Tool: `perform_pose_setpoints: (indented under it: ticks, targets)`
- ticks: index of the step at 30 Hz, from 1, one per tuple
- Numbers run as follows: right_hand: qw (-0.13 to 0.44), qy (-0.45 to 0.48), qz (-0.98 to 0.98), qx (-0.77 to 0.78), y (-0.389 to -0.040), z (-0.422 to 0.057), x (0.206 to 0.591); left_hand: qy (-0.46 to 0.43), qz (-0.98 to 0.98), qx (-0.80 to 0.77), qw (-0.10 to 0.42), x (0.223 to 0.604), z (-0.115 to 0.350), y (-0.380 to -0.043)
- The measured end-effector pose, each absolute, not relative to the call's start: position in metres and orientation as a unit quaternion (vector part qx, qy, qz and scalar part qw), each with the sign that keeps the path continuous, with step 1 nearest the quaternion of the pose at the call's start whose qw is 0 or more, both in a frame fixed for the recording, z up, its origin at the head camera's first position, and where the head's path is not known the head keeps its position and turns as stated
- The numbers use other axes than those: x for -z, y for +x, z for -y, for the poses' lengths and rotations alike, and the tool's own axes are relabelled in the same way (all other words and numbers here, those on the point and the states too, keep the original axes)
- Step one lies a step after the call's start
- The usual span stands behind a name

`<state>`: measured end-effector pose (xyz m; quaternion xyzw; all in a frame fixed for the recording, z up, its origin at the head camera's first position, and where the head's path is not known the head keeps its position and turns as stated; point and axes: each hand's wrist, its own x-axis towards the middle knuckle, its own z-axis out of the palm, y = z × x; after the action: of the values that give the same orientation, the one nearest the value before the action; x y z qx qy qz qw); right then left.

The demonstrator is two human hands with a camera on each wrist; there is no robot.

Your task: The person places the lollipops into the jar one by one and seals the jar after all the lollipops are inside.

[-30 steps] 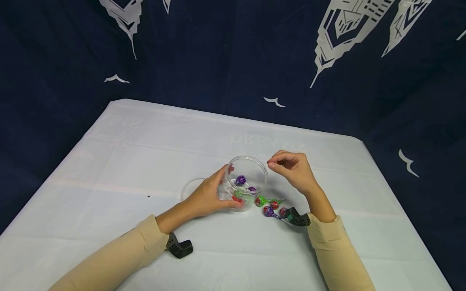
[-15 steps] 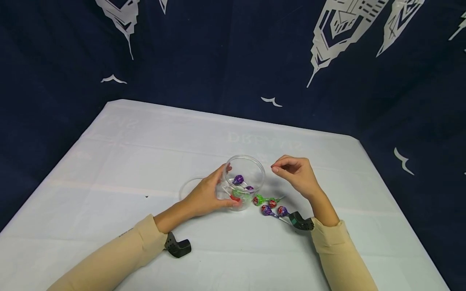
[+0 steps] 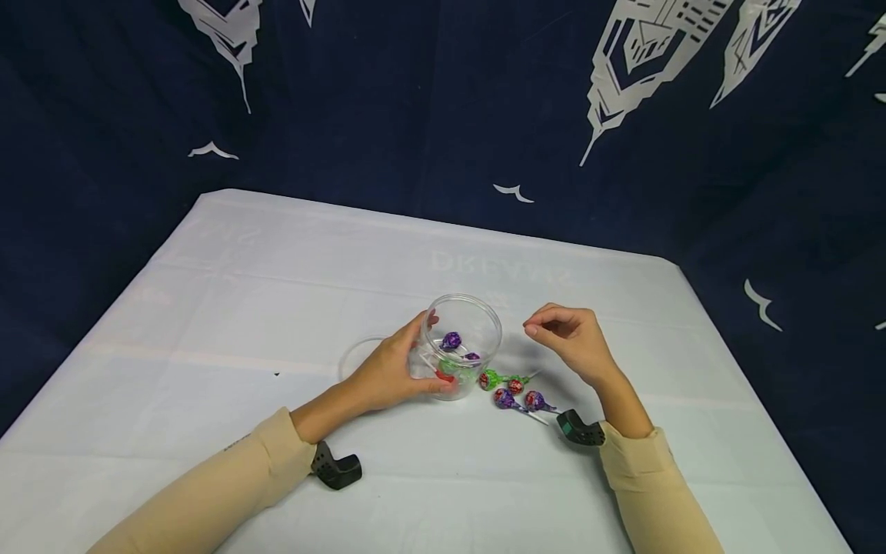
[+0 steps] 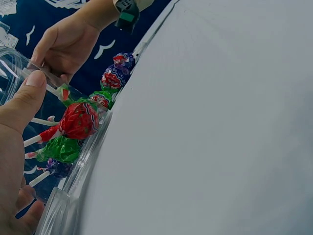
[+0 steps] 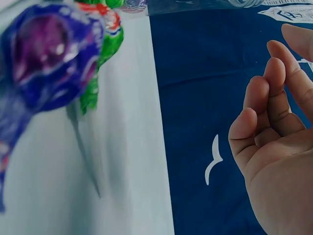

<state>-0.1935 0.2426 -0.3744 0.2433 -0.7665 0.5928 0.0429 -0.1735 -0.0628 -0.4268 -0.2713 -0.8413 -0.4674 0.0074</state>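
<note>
My left hand (image 3: 389, 368) grips a clear plastic jar (image 3: 462, 308) from its left side, thumb at the front and fingers behind. Through its wall, in the left wrist view, show a red lollipop (image 4: 79, 121), a green lollipop (image 4: 61, 149) and a purple lollipop (image 4: 59, 168), their sticks pointing toward the hand. To the right of the jar hovers my right hand (image 3: 571, 338), its fingers loosely bent and nothing between them; the right wrist view shows thumb and forefinger slightly apart. Below it several wrapped lollipops lie on the table, among them a purple lollipop (image 3: 505, 398) and a green lollipop (image 3: 489, 379).
A clear round lid (image 3: 348, 354) lies partly behind the left hand on the white-covered table (image 3: 332, 269). A dark blue curtain (image 3: 388, 100) with white prints hangs behind the table. Black wrist cameras sit at both sleeves.
My right hand has drawn away from the jar, to the right and slightly toward me. The left hand keeps hold of the jar, and the lollipops on the table lie as before.
</note>
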Motion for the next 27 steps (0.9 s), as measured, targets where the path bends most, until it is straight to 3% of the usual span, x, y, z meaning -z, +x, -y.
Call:
perform_pose_setpoints:
  ticks: [15, 27]
  targets:
    - [0.019, 0.275, 0.765, -0.582, -0.194, -0.262, 0.385, -0.276, 0.838, 0.47, 0.008, 0.426, 0.063, -0.174]
    - [-0.048, 0.307, 0.781, -0.542, -0.203, -0.279, 0.403, -0.277, 0.837, 0.472, 0.006, 0.425, 0.063, -0.173]
